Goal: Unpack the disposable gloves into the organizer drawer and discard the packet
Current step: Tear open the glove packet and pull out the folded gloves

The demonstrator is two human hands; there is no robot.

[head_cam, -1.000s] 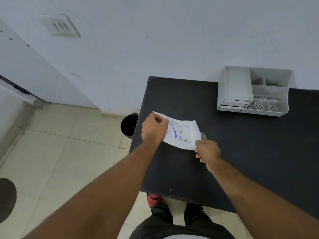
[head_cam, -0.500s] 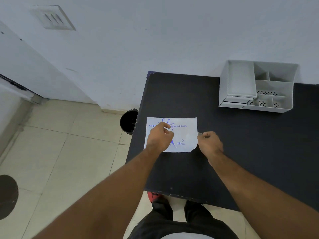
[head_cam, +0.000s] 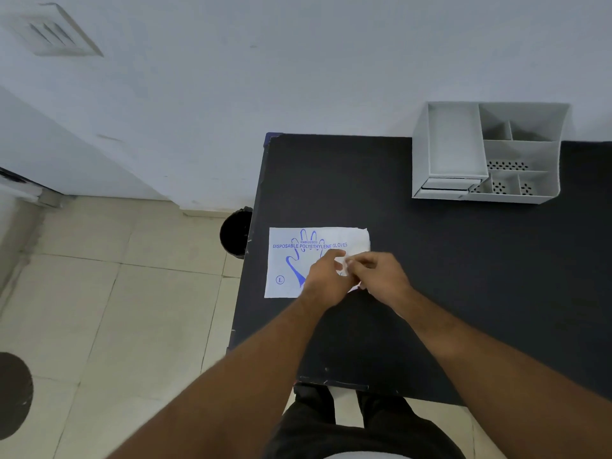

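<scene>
A white glove packet [head_cam: 298, 260] with blue print lies flat near the left edge of the black table [head_cam: 430, 276]. Both hands meet over its right end. My left hand [head_cam: 326, 279] presses and pinches the packet there. My right hand [head_cam: 381, 276] pinches the same right edge, fingers closed on the plastic. The lower right corner of the packet is hidden under the hands. A grey organizer [head_cam: 486, 154] with several compartments and a shut small drawer stands at the back of the table against the wall.
A black bin [head_cam: 236, 231] stands on the tiled floor just left of the table, beside the packet. The white wall runs behind the table. My legs show below the table's front edge.
The packet went from held up and tilted to lying flat on the table. My right hand moved left from the packet's edge until it met my left hand over the right end.
</scene>
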